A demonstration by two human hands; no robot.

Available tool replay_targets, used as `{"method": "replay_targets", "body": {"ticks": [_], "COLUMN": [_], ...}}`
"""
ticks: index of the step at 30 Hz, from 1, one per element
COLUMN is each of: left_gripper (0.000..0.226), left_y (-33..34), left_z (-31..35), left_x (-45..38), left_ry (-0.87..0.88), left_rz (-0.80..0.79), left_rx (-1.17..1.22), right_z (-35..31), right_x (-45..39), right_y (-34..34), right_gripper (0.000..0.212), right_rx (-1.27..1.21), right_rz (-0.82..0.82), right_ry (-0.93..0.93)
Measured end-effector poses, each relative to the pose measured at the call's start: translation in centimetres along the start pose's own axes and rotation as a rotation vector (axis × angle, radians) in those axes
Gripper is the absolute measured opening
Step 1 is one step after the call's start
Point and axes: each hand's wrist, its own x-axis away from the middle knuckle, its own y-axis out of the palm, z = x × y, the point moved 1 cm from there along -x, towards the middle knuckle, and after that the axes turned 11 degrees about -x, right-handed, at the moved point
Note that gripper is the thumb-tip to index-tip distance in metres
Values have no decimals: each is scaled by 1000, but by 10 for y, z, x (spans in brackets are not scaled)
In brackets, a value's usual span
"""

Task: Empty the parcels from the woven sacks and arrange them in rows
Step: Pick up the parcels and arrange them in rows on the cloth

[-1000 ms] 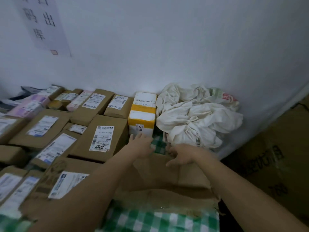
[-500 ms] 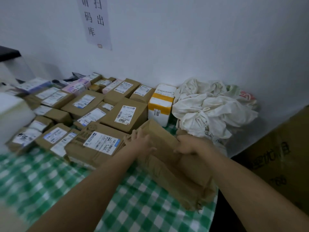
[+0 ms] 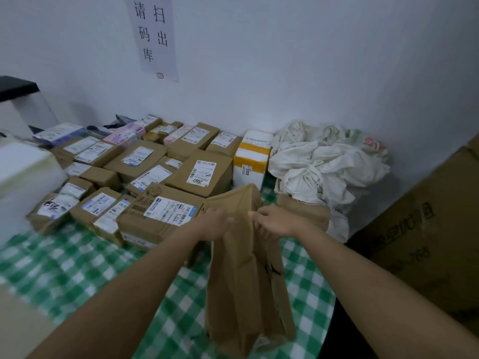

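Note:
A long brown cardboard parcel (image 3: 243,275) stands tilted on its edge on the green checked tablecloth (image 3: 77,268). My left hand (image 3: 216,224) grips its left side near the top. My right hand (image 3: 274,224) grips its right side at the same height. Behind it, several brown labelled parcels lie in rows, among them the one marked 2097 (image 3: 204,174) and a larger box (image 3: 160,216) right beside my left hand. A white and yellow box (image 3: 252,158) stands at the end of the back row. Crumpled white woven sacks (image 3: 321,161) are heaped against the wall.
A big brown carton (image 3: 425,242) stands on the right, off the table. A smaller brown parcel (image 3: 305,211) lies under the sacks. A white foam box (image 3: 23,172) sits at the left edge. A paper sign (image 3: 153,35) hangs on the white wall.
The long parcel lay flat under my hands a second ago; both hands have since tipped it up onto its edge and drawn it nearer. The view has swung left and back.

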Motion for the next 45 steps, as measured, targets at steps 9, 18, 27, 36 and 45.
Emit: {"method": "replay_targets", "body": {"ticks": [9, 18, 27, 36, 45], "left_gripper": [74, 56, 49, 47, 53], "left_y": [23, 48, 32, 54, 52], "left_z": [-9, -7, -18, -16, -31], "left_x": [7, 21, 25, 31, 20], "left_ry": [-17, -78, 3, 97, 82], "left_rz": [-61, -292, -24, -145, -210], "left_rx": [75, 371, 318, 366, 454], "right_z": [21, 33, 64, 32, 17], "right_x": [-2, 6, 32, 24, -7], "right_y": [28, 42, 34, 85, 95], "right_gripper": [36, 21, 46, 44, 21], "right_rx": [-129, -2, -303, 187, -67], "right_rz": [216, 361, 362, 379, 201], "right_ry": [86, 168, 341, 79, 207]}}
